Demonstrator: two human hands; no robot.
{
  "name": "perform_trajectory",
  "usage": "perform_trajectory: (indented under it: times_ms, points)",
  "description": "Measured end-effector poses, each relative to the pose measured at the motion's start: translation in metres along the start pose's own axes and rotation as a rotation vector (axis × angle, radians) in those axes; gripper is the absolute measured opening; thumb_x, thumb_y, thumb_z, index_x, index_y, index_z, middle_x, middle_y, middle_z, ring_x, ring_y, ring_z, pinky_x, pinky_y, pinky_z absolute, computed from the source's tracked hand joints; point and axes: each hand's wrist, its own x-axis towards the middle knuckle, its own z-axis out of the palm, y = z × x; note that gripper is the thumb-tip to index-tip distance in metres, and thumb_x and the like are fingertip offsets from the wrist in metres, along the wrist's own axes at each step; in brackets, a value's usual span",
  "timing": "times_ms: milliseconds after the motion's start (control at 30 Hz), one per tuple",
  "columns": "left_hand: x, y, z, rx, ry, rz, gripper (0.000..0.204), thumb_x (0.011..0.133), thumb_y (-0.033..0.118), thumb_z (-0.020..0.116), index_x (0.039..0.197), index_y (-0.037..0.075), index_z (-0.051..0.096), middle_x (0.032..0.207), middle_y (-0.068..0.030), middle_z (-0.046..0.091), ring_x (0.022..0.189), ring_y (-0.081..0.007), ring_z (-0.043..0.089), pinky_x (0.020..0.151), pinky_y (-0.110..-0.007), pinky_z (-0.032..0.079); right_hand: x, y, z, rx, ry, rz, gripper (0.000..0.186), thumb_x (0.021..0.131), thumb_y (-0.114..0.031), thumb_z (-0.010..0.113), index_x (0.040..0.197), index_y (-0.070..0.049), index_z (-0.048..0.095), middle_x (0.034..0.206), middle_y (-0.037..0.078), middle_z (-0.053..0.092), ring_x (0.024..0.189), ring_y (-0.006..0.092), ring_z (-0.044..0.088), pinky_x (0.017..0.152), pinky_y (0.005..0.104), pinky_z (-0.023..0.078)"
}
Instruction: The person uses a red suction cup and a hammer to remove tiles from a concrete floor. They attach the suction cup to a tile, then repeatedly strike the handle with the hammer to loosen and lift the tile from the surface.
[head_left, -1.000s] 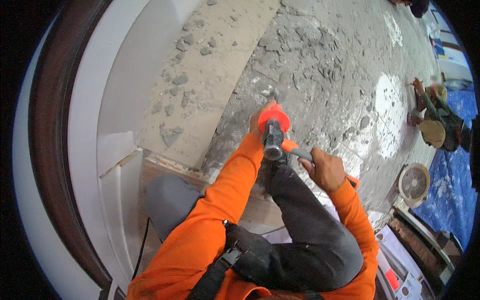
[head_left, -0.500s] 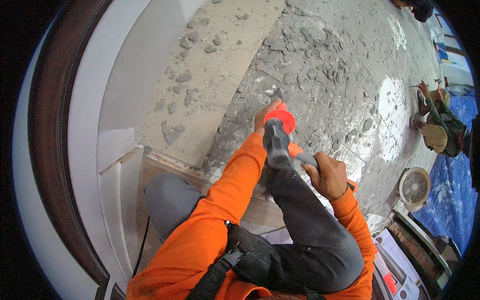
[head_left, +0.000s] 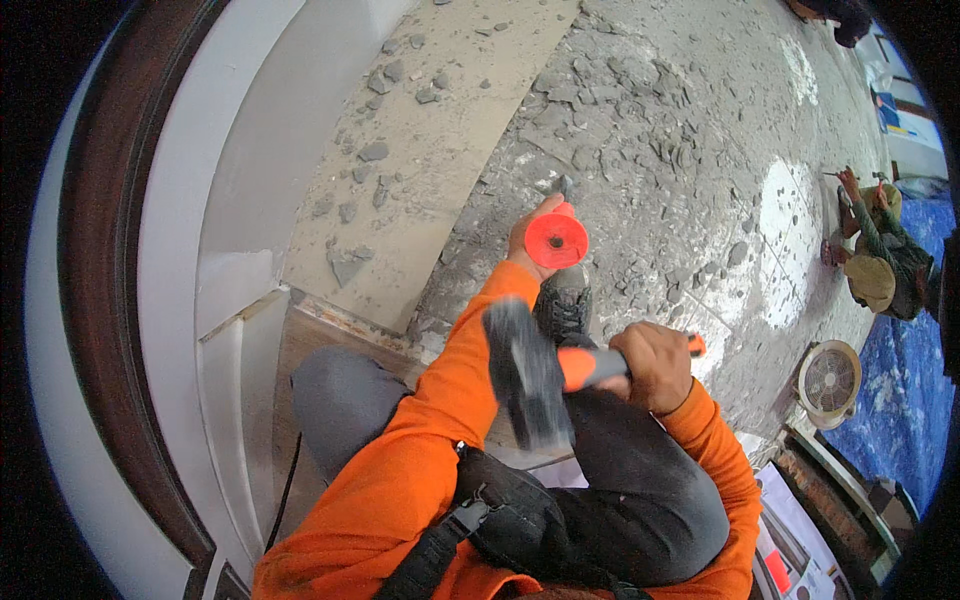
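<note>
My left hand [head_left: 528, 236] is wrapped round a chisel [head_left: 556, 240] with a round red hand guard at its struck end. The chisel's metal tip shows just beyond my fingers, against the grey, chipped floor layer [head_left: 620, 160]. My right hand [head_left: 655, 366] grips the orange-and-grey handle of a club hammer [head_left: 526, 374]. Its dark, blocky head is blurred and hangs over my left forearm and lap, apart from the chisel. My left fingers are partly hidden behind the guard.
Grey fragments [head_left: 374, 151] lie over a pale floor strip and the rough floor. A white wall panel [head_left: 235, 290] stands close on my left. To the right are a round fan [head_left: 829, 383], a blue tarp [head_left: 890, 400] and a crouching person [head_left: 880, 250] with a hammer.
The hammer head has drawn back from the chisel's guard toward my body, and my right hand has come slightly nearer. My left hand stays on the chisel in nearly the same place.
</note>
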Motion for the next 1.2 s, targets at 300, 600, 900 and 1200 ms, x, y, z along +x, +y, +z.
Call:
perform_trajectory:
  times_ms: [300,600,900,1200]
  points:
    - [-0.001,0.015,-0.005,0.142,-0.154,-0.003,0.017,0.094,0.026,0.069,0.09,0.011,0.063,0.08,-0.0017,0.063,0.067,-0.0164,0.061,0.06,-0.033,0.052,0.01,0.003,-0.002,-0.19,-0.105,0.329,0.043,0.086,-0.046,0.071,0.084,-0.006,0.055,0.066,0.014,0.061,0.06,0.0373,0.064,0.052,0.0465,0.049]
    - [-0.015,0.001,0.032,0.237,0.025,0.064,0.018,0.094,0.025,0.069,0.083,0.014,0.06,0.075,0.0014,0.06,0.065,-0.0135,0.06,0.057,-0.032,0.049,-0.003,0.038,0.01,-0.295,-0.148,0.423,0.044,0.082,-0.045,0.074,0.085,-0.006,0.054,0.073,0.018,0.063,0.064,0.0381,0.064,0.054,0.0456,0.049]
    - [-0.007,-0.015,0.045,0.151,0.013,0.119,0.022,0.096,0.026,0.065,0.078,0.013,0.06,0.072,0.001,0.058,0.062,-0.0145,0.057,0.06,-0.032,0.049,-0.019,0.041,-0.006,-0.173,0.047,0.09,0.042,0.087,-0.044,0.071,0.081,-0.006,0.055,0.069,0.014,0.061,0.059,0.0346,0.063,0.051,0.0435,0.047]
    - [0.018,0.0,0.013,0.128,0.156,0.079,0.022,0.099,0.03,0.061,0.085,0.013,0.06,0.074,0.0003,0.059,0.065,-0.0164,0.06,0.06,-0.033,0.05,0.008,0.007,-0.009,-0.046,0.051,0.07,0.041,0.084,-0.044,0.073,0.083,-0.006,0.058,0.067,0.013,0.057,0.057,0.033,0.061,0.05,0.0426,0.047]
